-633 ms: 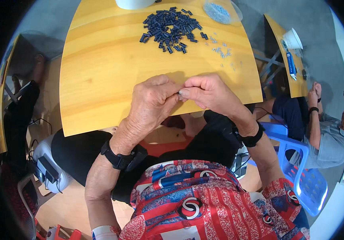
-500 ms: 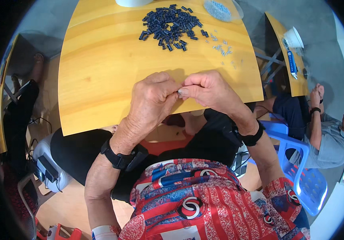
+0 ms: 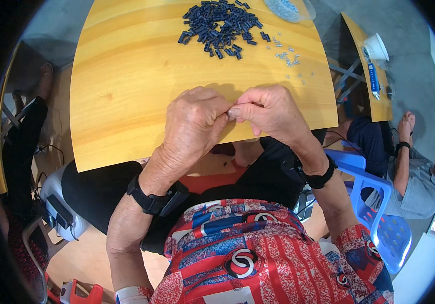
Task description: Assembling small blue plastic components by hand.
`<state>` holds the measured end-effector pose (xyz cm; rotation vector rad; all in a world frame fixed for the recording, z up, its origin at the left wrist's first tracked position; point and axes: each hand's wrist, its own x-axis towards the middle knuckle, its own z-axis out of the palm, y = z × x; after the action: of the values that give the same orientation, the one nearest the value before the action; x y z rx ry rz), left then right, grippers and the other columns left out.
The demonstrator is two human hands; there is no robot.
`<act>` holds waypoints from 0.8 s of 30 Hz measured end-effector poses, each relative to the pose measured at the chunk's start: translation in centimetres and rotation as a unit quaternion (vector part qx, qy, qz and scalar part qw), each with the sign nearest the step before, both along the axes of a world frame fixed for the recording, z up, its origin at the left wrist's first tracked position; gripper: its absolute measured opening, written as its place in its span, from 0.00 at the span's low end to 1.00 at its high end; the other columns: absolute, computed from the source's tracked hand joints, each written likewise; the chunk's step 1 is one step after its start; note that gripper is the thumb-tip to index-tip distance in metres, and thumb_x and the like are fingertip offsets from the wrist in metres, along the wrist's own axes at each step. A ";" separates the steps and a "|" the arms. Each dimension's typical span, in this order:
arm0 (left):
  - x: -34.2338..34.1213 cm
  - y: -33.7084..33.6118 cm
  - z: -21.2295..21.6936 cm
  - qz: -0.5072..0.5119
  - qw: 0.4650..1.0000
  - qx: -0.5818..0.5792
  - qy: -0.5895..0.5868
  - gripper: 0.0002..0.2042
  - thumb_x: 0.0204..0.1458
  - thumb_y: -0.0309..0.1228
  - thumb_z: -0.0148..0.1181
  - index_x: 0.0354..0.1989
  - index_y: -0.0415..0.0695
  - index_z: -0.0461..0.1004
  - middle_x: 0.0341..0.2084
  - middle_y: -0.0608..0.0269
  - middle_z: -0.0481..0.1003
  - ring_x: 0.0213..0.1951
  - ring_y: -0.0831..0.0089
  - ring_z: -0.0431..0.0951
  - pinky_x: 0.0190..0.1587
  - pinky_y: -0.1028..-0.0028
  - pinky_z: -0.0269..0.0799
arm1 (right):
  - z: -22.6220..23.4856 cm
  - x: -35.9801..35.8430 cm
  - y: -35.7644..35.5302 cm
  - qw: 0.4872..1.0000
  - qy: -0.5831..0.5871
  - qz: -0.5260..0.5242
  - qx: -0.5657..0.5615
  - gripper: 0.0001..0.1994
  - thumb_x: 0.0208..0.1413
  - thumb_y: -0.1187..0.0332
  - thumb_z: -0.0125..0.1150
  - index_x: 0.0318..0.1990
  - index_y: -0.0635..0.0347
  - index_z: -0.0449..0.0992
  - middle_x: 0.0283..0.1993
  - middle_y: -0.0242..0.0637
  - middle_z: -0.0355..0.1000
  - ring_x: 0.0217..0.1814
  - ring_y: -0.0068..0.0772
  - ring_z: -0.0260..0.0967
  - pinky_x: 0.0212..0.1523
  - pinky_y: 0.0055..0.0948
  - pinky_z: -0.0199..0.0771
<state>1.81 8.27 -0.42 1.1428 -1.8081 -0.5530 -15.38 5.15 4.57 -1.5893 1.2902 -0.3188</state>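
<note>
Both hands meet above the near edge of the wooden table (image 3: 121, 111). The left hand (image 3: 194, 119), knuckles up, brings its thumb and forefinger together at the tips. The right hand (image 3: 275, 112) forms a matching pinch, its thumb directed toward the left fingertips; the two pinches touch. Both grips are closed. Whether a part sits between the fingertips cannot be told, as the fingers hide that spot. The close, two-sided pinch suits something small and probably lets each hand steady the other.

Loose black pieces (image 3: 208, 23) lie in a heap toward the far side of the table, with a few strays at its rim. Small silver pins (image 3: 291, 62) are scattered to the right of the heap, and a clear container (image 3: 282, 9) rests beyond them. This layout presumably keeps the two kinds apart and leaves the near part of the table as working room. The wristbands (image 3: 151, 196) sit above the wrists, clear of the fingers.

Labels: a blue-and-white packet (image 3: 373, 78) on the side table (image 3: 381, 106) carries white print, too small to read reliably. The shirt (image 3: 273, 253) bears round dark emblems with a white curved figure. No lettering is discernible on the black pieces.
</note>
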 end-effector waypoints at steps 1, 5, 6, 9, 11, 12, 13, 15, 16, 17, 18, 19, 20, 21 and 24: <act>0.0 0.0 0.0 -0.001 1.000 -0.002 -0.003 0.04 0.37 0.24 0.63 0.23 0.43 0.76 0.19 0.60 0.71 0.27 0.59 0.73 0.32 0.65 0.70 | -0.2 -0.1 0.0 1.000 -0.004 -0.007 -0.010 0.07 0.50 0.69 0.64 0.29 0.65 0.79 0.21 0.30 0.73 0.16 0.13 0.63 0.15 0.14 0.62; -0.1 0.0 0.2 0.003 1.000 -0.003 -0.006 0.04 0.37 0.24 0.64 0.23 0.42 0.76 0.20 0.61 0.72 0.28 0.60 0.74 0.31 0.65 0.70 | -1.3 -0.6 -0.2 0.997 -0.001 0.007 -0.071 0.06 0.49 0.70 0.65 0.28 0.64 0.79 0.20 0.29 0.71 0.15 0.13 0.62 0.15 0.14 0.61; -0.1 0.0 0.2 0.007 1.000 0.015 0.005 0.04 0.37 0.24 0.64 0.23 0.43 0.77 0.21 0.61 0.72 0.28 0.60 0.75 0.31 0.66 0.71 | -1.2 -0.5 -0.3 0.998 -0.001 0.007 -0.070 0.06 0.49 0.70 0.65 0.28 0.64 0.79 0.20 0.29 0.71 0.15 0.13 0.62 0.15 0.14 0.61; 0.0 -0.2 0.1 0.009 0.998 0.052 0.023 0.04 0.37 0.24 0.65 0.24 0.44 0.78 0.21 0.61 0.73 0.29 0.62 0.75 0.30 0.67 0.72 | -0.7 -0.2 -0.6 0.999 -0.036 -0.014 -0.031 0.10 0.47 0.66 0.67 0.25 0.66 0.77 0.17 0.30 0.69 0.15 0.15 0.60 0.14 0.18 0.59; 0.0 -0.3 0.0 0.006 0.997 0.071 0.030 0.04 0.37 0.24 0.66 0.24 0.44 0.79 0.22 0.62 0.74 0.29 0.62 0.76 0.30 0.68 0.72 | -0.6 -0.2 -0.9 0.999 -0.039 -0.004 -0.001 0.10 0.48 0.66 0.67 0.25 0.65 0.77 0.17 0.29 0.68 0.15 0.15 0.61 0.15 0.18 0.60; 0.1 -0.3 0.1 0.003 0.997 0.070 0.026 0.05 0.36 0.24 0.66 0.24 0.44 0.79 0.22 0.62 0.74 0.29 0.63 0.75 0.30 0.68 0.72 | -0.7 -0.3 -1.0 0.999 -0.039 -0.004 0.000 0.10 0.48 0.66 0.67 0.25 0.65 0.77 0.17 0.29 0.68 0.15 0.15 0.61 0.15 0.18 0.60; 0.1 -0.4 0.1 0.001 0.997 0.069 0.021 0.05 0.36 0.23 0.66 0.25 0.44 0.79 0.21 0.62 0.74 0.28 0.63 0.75 0.30 0.69 0.72 | -0.9 -0.4 -1.1 0.999 -0.035 -0.001 0.002 0.10 0.48 0.66 0.67 0.24 0.65 0.77 0.17 0.29 0.68 0.15 0.15 0.61 0.15 0.18 0.61; 0.2 -0.4 0.1 -0.003 0.997 0.075 0.029 0.05 0.36 0.23 0.66 0.24 0.44 0.79 0.21 0.62 0.74 0.28 0.63 0.75 0.30 0.69 0.71 | -1.1 -0.4 -1.2 0.999 -0.031 0.003 0.005 0.10 0.48 0.66 0.67 0.24 0.64 0.77 0.18 0.29 0.69 0.15 0.15 0.61 0.15 0.18 0.61; 0.2 -0.4 0.1 -0.006 0.996 0.080 0.036 0.06 0.35 0.22 0.66 0.24 0.43 0.79 0.21 0.62 0.73 0.28 0.63 0.75 0.29 0.69 0.71 | -1.2 -0.4 -1.3 0.999 -0.043 0.000 0.017 0.11 0.48 0.65 0.67 0.24 0.64 0.77 0.18 0.29 0.69 0.15 0.15 0.61 0.15 0.17 0.61; 0.2 -0.4 0.1 -0.005 0.996 0.081 0.036 0.06 0.35 0.22 0.66 0.24 0.43 0.79 0.21 0.62 0.73 0.28 0.63 0.75 0.29 0.69 0.71 | -1.2 -0.4 -1.3 0.998 -0.055 -0.002 0.029 0.11 0.49 0.64 0.67 0.24 0.64 0.77 0.18 0.29 0.69 0.16 0.14 0.61 0.15 0.17 0.61; 0.3 -0.4 0.0 -0.010 0.996 0.084 0.036 0.05 0.35 0.22 0.66 0.24 0.43 0.79 0.21 0.61 0.73 0.28 0.63 0.75 0.29 0.70 0.71 | -1.0 -0.5 -1.4 0.998 -0.055 -0.001 0.030 0.11 0.49 0.64 0.67 0.24 0.64 0.77 0.18 0.29 0.69 0.16 0.14 0.61 0.15 0.17 0.61; 0.4 -0.5 0.0 -0.016 0.995 0.086 0.036 0.05 0.35 0.22 0.66 0.24 0.42 0.79 0.21 0.61 0.73 0.28 0.63 0.75 0.29 0.70 0.71 | -0.7 -0.7 -1.6 0.999 -0.052 -0.001 0.013 0.11 0.51 0.64 0.65 0.25 0.64 0.77 0.19 0.28 0.70 0.17 0.14 0.62 0.16 0.17 0.61; 0.4 -0.4 0.1 -0.014 0.995 0.087 0.036 0.05 0.35 0.22 0.66 0.24 0.42 0.79 0.21 0.61 0.73 0.28 0.63 0.75 0.29 0.70 0.71 | -0.3 -0.7 -1.7 0.999 -0.050 0.000 -0.003 0.11 0.52 0.64 0.64 0.27 0.64 0.77 0.20 0.28 0.71 0.17 0.14 0.62 0.17 0.16 0.62; 0.4 -0.4 0.1 -0.023 0.995 0.085 0.040 0.07 0.37 0.21 0.66 0.27 0.42 0.79 0.22 0.61 0.73 0.28 0.67 0.75 0.29 0.72 0.70 | -0.2 -0.5 -1.9 0.999 -0.049 0.001 -0.002 0.11 0.52 0.64 0.64 0.27 0.64 0.77 0.20 0.28 0.71 0.17 0.14 0.62 0.17 0.16 0.62; 0.3 -0.4 0.1 -0.020 0.996 0.071 0.048 0.07 0.37 0.21 0.66 0.27 0.42 0.79 0.22 0.61 0.73 0.28 0.66 0.75 0.29 0.72 0.71 | 0.4 1.3 -2.0 0.953 -0.198 -0.112 -0.201 0.09 0.57 0.65 0.59 0.34 0.64 0.76 0.26 0.30 0.73 0.23 0.15 0.66 0.22 0.15 0.64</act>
<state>2.06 7.85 -0.36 1.1567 -1.7350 -0.7579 -14.04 3.16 4.99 -1.5988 1.1324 -1.0454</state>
